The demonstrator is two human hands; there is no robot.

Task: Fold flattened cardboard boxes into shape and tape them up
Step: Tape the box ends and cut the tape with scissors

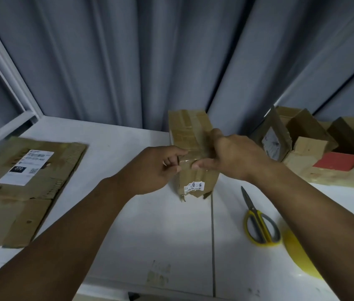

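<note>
A small brown cardboard box (190,135), folded into shape, stands on the white table (128,224) in the middle of the view. Clear tape runs over its near top edge. My left hand (161,168) pinches the end of the tape strip at the box's left side. My right hand (230,153) lies on the box's top right, fingers spread, thumb pressing the tape onto the near edge. A torn white label is stuck low on the box's front face.
Flattened cardboard (19,187) with a white shipping label lies at the left. Yellow-handled scissors (258,222) and a yellow tape roll (300,255) lie at the right front. Several open boxes (315,146) stand at the back right. Grey curtains hang behind.
</note>
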